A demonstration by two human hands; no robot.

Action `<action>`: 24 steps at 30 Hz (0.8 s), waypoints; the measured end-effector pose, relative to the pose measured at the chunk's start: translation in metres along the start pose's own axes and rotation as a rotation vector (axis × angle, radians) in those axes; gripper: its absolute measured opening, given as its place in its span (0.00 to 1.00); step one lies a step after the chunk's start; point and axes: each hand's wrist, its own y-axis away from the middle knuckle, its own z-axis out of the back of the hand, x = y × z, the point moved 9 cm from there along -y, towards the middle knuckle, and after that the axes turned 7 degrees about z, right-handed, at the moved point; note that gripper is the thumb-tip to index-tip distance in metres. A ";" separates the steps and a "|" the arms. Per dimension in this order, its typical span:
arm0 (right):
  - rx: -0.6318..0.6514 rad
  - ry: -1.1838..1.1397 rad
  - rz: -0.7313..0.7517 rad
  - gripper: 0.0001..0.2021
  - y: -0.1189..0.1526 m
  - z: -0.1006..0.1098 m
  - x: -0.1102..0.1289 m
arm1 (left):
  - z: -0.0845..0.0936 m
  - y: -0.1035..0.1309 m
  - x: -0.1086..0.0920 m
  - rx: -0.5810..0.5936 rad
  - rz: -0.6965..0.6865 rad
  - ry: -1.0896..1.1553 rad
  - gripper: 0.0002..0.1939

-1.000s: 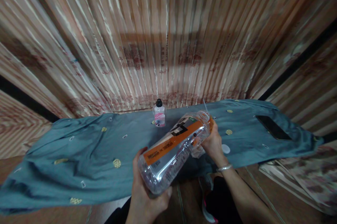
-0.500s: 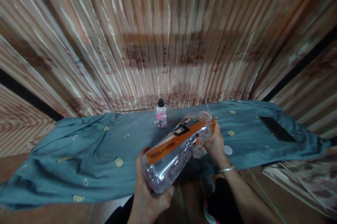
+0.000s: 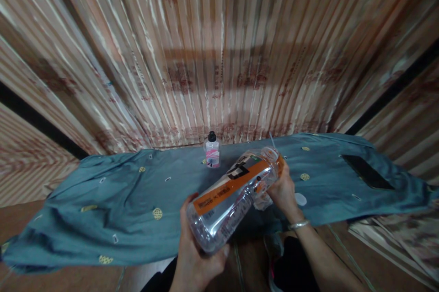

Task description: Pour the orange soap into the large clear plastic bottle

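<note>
A large clear plastic bottle (image 3: 228, 196) with an orange and silver label is held slanting above the cloth, its base toward me and its upper end to the right. My left hand (image 3: 199, 255) is closed around the base. At the upper end, my right hand (image 3: 284, 193) grips what looks like a clear plastic cup (image 3: 262, 202) with orange print, partly hidden behind the bottle. A thin straw (image 3: 272, 138) sticks up there. Whether the bottle's mouth is inside the cup, I cannot tell. A round white lid (image 3: 301, 199) lies beside my right wrist.
A small bottle (image 3: 212, 152) with a black cap and pink label stands near the back edge. Blue patterned cloth (image 3: 126, 209) covers the low surface. A dark flat phone-like object (image 3: 366, 171) lies at the right. Striped curtains (image 3: 219, 77) hang close behind.
The whole view has shifted slightly, so everything appears a little farther right and lower. Both hands keep their grips, and the bottle's slant is nearly the same.
</note>
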 end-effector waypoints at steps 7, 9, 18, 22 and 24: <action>0.028 -0.023 -0.011 0.47 -0.001 -0.001 -0.001 | 0.004 -0.001 0.003 -0.005 -0.036 0.002 0.44; 0.025 -0.033 -0.012 0.47 -0.001 0.000 -0.001 | 0.003 -0.001 0.004 0.007 -0.018 0.001 0.44; 0.002 -0.025 0.033 0.46 -0.002 -0.001 0.001 | 0.002 0.000 0.003 0.025 0.055 0.042 0.46; 0.010 -0.006 0.017 0.47 -0.002 -0.001 0.000 | 0.001 0.000 0.001 0.026 0.052 0.031 0.45; 0.016 -0.008 0.007 0.47 -0.002 -0.002 0.000 | 0.000 0.000 0.000 0.031 0.059 0.008 0.46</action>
